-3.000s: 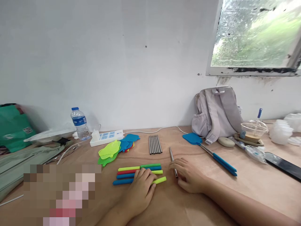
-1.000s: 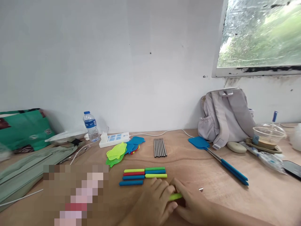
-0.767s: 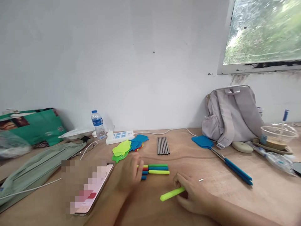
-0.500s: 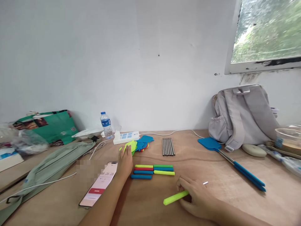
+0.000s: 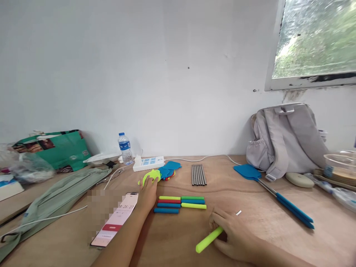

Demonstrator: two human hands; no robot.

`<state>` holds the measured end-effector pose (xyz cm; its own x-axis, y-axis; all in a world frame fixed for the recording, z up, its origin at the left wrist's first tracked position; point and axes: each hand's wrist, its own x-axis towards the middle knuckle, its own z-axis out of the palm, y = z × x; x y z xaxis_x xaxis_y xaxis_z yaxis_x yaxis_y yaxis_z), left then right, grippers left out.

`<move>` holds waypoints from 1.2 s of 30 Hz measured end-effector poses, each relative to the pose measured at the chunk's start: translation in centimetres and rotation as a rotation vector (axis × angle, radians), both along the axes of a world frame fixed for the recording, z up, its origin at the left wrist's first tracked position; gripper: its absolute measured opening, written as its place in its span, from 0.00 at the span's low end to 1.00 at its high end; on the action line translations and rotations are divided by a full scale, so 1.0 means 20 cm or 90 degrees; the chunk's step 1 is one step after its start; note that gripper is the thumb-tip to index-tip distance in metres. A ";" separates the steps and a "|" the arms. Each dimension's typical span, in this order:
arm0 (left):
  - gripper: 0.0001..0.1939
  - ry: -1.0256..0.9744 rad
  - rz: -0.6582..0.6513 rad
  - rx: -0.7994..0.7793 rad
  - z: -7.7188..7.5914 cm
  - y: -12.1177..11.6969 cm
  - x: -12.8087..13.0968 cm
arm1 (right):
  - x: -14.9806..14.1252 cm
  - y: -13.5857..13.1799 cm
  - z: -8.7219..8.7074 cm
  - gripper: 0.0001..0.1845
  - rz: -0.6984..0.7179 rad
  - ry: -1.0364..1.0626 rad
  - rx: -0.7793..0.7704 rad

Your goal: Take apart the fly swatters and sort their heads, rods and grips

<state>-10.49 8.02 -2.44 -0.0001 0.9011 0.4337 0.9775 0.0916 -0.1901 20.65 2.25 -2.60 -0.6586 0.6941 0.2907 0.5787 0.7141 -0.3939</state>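
Head view: a grip and rod in one hand, a mesh head under the other.
At lower right of the frame, the right hand [image 5: 229, 231] grasps a yellow-green, tubular plastic grip [image 5: 208, 240]; the slim silver metal rod [image 5: 238, 213] whose tip shows beyond the hand appears joined to it. Left of centre, the left hand [image 5: 148, 191] has its fingers on a yellow-green, flat mesh plastic swatter head [image 5: 151, 174]; whether they pinch it cannot be told. Done, by the look of it: blue plastic swatters with metal shafts [image 5: 268, 186], probably two stacked, lying whole at right. Left as separate parts on the brown wooden counter [image 5: 172, 241]: blue plastic swatter heads [image 5: 170, 167] and silver metal tubes [image 5: 198, 175] near mid-frame, with seven red, blue, green and yellow grips [image 5: 191, 201] below them.
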 end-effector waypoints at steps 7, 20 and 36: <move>0.29 -0.010 -0.021 0.021 0.01 0.00 0.00 | 0.00 0.00 0.02 0.13 -0.007 0.033 -0.023; 0.25 -0.128 -0.126 0.042 0.04 0.01 -0.02 | 0.04 0.08 -0.02 0.14 -0.015 0.162 0.012; 0.18 -0.281 -0.287 0.043 -0.06 0.10 -0.06 | 0.13 0.10 -0.02 0.07 -0.118 0.594 0.044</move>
